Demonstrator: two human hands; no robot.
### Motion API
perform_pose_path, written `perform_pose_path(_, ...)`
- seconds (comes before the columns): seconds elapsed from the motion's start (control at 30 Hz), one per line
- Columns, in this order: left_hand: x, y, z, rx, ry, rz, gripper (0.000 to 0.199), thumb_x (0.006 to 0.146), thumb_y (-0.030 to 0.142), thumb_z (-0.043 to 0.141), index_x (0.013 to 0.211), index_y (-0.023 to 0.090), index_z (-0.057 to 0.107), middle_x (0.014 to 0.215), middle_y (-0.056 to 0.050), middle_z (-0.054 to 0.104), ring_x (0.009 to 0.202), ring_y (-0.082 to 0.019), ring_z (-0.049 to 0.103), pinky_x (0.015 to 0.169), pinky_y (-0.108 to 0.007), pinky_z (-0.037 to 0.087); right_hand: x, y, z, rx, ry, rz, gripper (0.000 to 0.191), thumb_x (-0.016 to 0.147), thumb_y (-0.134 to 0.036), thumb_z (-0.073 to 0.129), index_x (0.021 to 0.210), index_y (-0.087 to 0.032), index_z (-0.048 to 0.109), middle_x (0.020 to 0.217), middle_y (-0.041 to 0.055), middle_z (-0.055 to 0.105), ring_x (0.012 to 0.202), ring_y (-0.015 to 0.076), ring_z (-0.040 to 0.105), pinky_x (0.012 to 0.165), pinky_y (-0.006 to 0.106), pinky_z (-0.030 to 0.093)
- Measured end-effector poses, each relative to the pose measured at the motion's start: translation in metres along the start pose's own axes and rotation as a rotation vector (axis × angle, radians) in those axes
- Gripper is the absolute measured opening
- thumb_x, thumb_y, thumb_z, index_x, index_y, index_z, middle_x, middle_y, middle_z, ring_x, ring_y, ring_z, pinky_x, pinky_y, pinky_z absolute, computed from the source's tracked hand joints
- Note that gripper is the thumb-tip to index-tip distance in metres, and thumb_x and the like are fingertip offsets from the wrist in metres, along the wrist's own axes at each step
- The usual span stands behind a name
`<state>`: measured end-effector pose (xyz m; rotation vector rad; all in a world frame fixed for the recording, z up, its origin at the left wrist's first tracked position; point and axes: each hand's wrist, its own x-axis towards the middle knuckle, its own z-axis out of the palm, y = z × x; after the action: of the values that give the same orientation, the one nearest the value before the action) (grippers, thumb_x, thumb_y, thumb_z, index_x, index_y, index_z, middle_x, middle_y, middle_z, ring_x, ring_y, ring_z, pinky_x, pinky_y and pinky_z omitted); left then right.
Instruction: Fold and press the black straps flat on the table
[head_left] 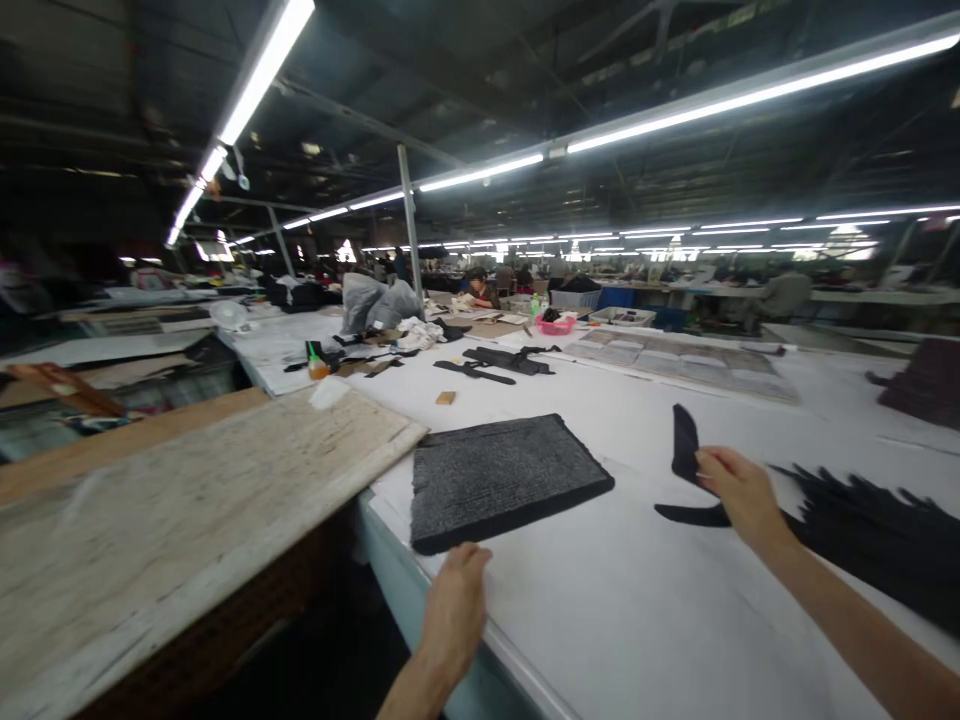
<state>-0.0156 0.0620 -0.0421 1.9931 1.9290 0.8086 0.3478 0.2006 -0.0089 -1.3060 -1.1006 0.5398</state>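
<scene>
My right hand (739, 495) pinches a narrow, curved black fabric piece (685, 442) and holds it up over the white table. Below it lies another black strip (691, 514), partly hidden by the hand. Beside my right forearm spreads a pile of black fabric pieces (870, 530) with ragged ends. In front of me a dark grey, textured stack of fabric panels (510, 472) with black edges lies flat. My left hand (456, 600) is at its near edge, fingers curled together; anything inside them is hidden.
A stained board (195, 530) slants in at the left beside a gap. Farther along the white table (645, 610) are a small tan block (445, 398), black fabric parts (510, 360), an orange bottle (317, 366), grey bags (381, 303) and a pink basket (556, 325). A person (484, 289) sits beyond.
</scene>
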Motion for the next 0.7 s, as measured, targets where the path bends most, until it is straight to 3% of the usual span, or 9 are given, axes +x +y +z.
perform_pose_path(0.1, 0.004, 0.02, 0.006, -0.632, -0.152, -0.19, 0.025, 0.085, 0.028, 0.043, 0.079, 0.013, 0.063, 0.076, -0.006, 0.064, 0.066, -0.016, 0.06, 0.06, -0.027, 0.047, -0.06, -0.006, 0.042, -0.173, -0.254, -0.158, 0.033, 0.074, -0.048, 0.051, 0.08, -0.017, 0.061, 0.065, 0.0011, 0.059, 0.06, 0.0155, 0.056, 0.055, 0.025, 0.046)
perform_pose_path(0.2, 0.008, 0.028, 0.008, -1.091, -0.195, -0.411, 0.042, 0.075, 0.054, 0.056, 0.077, 0.012, 0.058, 0.075, -0.008, 0.065, 0.06, -0.015, 0.06, 0.055, -0.025, 0.046, -0.114, -0.012, 0.076, -0.293, -0.392, -0.413, 0.029, 0.087, -0.041, 0.04, 0.083, -0.02, 0.059, 0.068, 0.0012, 0.059, 0.061, 0.0142, 0.055, 0.058, 0.024, 0.045)
perform_pose_path(0.27, 0.008, 0.027, 0.006, -1.215, -0.188, -0.514, 0.054, 0.068, 0.065, 0.059, 0.08, 0.012, 0.056, 0.075, -0.009, 0.066, 0.061, -0.015, 0.062, 0.056, -0.025, 0.047, -0.142, -0.014, 0.094, -0.373, -0.457, -0.609, 0.027, 0.092, -0.029, 0.034, 0.08, -0.02, 0.057, 0.069, 0.001, 0.058, 0.062, 0.0136, 0.054, 0.058, 0.024, 0.043)
perform_pose_path(0.37, 0.005, 0.019, 0.003, -1.194, -0.173, -0.58, 0.055, 0.069, 0.067, 0.056, 0.079, 0.012, 0.056, 0.07, -0.009, 0.066, 0.058, -0.015, 0.062, 0.053, -0.025, 0.047, -0.171, -0.012, 0.116, -0.468, -0.495, -0.929, 0.028, 0.091, -0.012, 0.031, 0.077, -0.019, 0.054, 0.073, 0.0024, 0.058, 0.067, 0.0149, 0.055, 0.063, 0.025, 0.043)
perform_pose_path(0.47, 0.003, 0.007, 0.004, -1.048, -0.157, -0.588, 0.026, 0.07, 0.037, 0.065, 0.072, 0.013, 0.055, 0.059, -0.002, 0.062, 0.049, -0.012, 0.057, 0.048, -0.023, 0.044, -0.188, -0.004, 0.129, -0.532, -0.506, -1.14, 0.026, 0.086, -0.003, 0.036, 0.078, -0.018, 0.055, 0.078, 0.0035, 0.058, 0.072, 0.0164, 0.055, 0.067, 0.028, 0.043)
perform_pose_path(0.53, 0.004, 0.0, 0.007, -0.937, -0.148, -0.583, 0.008, 0.064, 0.014, 0.06, 0.067, 0.014, 0.053, 0.049, 0.002, 0.057, 0.043, -0.01, 0.051, 0.044, -0.021, 0.041, -0.196, 0.002, 0.134, -0.559, -0.537, -1.199, 0.023, 0.083, -0.001, 0.04, 0.077, -0.018, 0.054, 0.08, 0.0034, 0.057, 0.073, 0.017, 0.054, 0.069, 0.029, 0.043)
perform_pose_path(0.6, 0.005, -0.006, 0.01, -0.847, -0.136, -0.577, 0.015, 0.057, 0.003, 0.052, 0.065, 0.016, 0.051, 0.042, 0.005, 0.052, 0.039, -0.01, 0.047, 0.042, -0.021, 0.038, -0.2, 0.006, 0.136, -0.582, -0.585, -1.221, 0.02, 0.083, -0.002, 0.043, 0.078, -0.018, 0.054, 0.081, 0.0031, 0.056, 0.074, 0.0173, 0.054, 0.069, 0.03, 0.043)
perform_pose_path(0.7, 0.006, -0.008, 0.01, -0.723, -0.113, -0.559, 0.025, 0.055, -0.001, 0.047, 0.072, 0.017, 0.05, 0.04, 0.009, 0.046, 0.037, -0.01, 0.045, 0.039, -0.02, 0.035, -0.201, 0.008, 0.136, -0.629, -0.648, -1.234, 0.018, 0.082, -0.002, 0.046, 0.077, -0.018, 0.053, 0.081, 0.0026, 0.054, 0.074, 0.0174, 0.052, 0.068, 0.03, 0.043)
